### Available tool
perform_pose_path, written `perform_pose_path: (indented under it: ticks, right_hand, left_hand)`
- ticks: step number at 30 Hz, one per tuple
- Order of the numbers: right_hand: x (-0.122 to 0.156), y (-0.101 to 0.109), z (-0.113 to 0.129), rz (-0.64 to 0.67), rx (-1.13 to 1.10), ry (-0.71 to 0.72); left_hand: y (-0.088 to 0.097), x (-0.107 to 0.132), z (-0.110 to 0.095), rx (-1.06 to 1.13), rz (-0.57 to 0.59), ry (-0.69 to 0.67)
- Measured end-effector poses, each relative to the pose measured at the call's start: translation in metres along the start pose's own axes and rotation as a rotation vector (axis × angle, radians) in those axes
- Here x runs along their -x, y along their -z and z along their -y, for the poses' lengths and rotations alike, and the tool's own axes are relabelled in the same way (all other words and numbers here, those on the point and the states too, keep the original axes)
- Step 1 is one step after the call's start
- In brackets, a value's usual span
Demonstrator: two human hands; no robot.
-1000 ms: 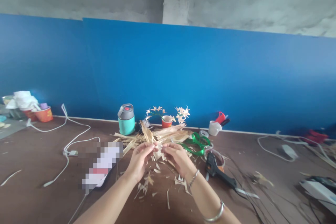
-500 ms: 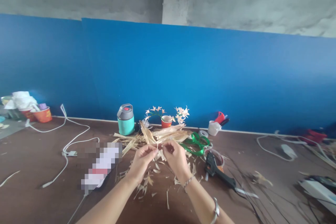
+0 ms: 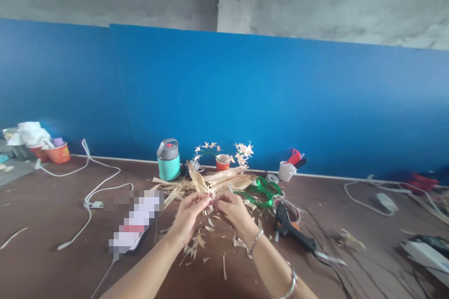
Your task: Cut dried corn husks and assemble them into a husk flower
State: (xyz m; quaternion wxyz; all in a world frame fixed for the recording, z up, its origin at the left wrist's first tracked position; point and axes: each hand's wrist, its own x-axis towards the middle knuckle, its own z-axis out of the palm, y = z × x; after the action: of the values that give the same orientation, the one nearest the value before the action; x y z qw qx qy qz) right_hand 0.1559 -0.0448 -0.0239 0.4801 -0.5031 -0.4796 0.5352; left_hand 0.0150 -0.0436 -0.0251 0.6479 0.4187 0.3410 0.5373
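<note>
My left hand (image 3: 189, 212) is closed in a pinch on a small pale piece of dried husk (image 3: 209, 192), whose tip stands up above the fingertips. My right hand (image 3: 234, 210) meets it from the other side, thumb and fingers pressed together at the same piece. The part between the fingers is hidden. Just behind both hands lies a pile of dried husks (image 3: 231, 178). Husk scraps (image 3: 198, 240) are scattered on the table below them. A thin greyish tip (image 3: 229, 188) shows above my right hand; its kind is unclear.
Behind the husks stand a red cup (image 3: 222, 163) with pale flowers (image 3: 243, 150) and a teal flask (image 3: 169, 161). Green ribbon (image 3: 264, 191) and a black glue gun (image 3: 294, 229) with its cable lie right. White cables (image 3: 89, 196) and a pixelated phone-like object (image 3: 138, 224) are left.
My right hand has turned slightly, its fingers now lower and closer to my left fingertips. The left hand has hardly moved and keeps its pinch.
</note>
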Motion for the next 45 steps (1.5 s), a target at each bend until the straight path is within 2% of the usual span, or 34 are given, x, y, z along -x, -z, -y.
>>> perform_pose_path:
  ticks: [5, 9, 12, 17, 33, 37, 40, 45]
  right_hand:
    - [0.002, 0.001, 0.003, 0.082, 0.143, 0.051]
    - [0.003, 0.002, 0.004, 0.089, 0.153, 0.057]
    - [0.002, 0.003, 0.005, 0.048, 0.110, 0.136]
    - [0.002, 0.005, 0.009, 0.107, 0.084, 0.173]
    - [0.002, 0.001, 0.006, -0.032, 0.227, 0.319]
    - [0.001, 0.003, 0.004, -0.071, 0.274, 0.365]
    - [0.002, 0.007, 0.008, -0.053, 0.282, 0.373]
    - [0.006, 0.015, 0.022, -0.015, 0.399, 0.489]
  left_hand:
    - [0.003, -0.002, 0.003, 0.020, 0.000, 0.059]
    - [0.004, -0.002, 0.002, 0.121, 0.024, 0.129]
    - [0.004, -0.003, 0.001, 0.197, 0.062, 0.148]
    - [0.004, -0.003, 0.002, 0.232, 0.102, 0.192]
    - [0.006, -0.006, 0.008, 0.272, 0.090, 0.169]
    - [0.005, -0.005, 0.006, 0.243, 0.070, 0.161]
    - [0.004, -0.004, 0.005, 0.187, 0.028, 0.171]
    - [0.006, -0.006, 0.007, -0.021, 0.012, 0.161]
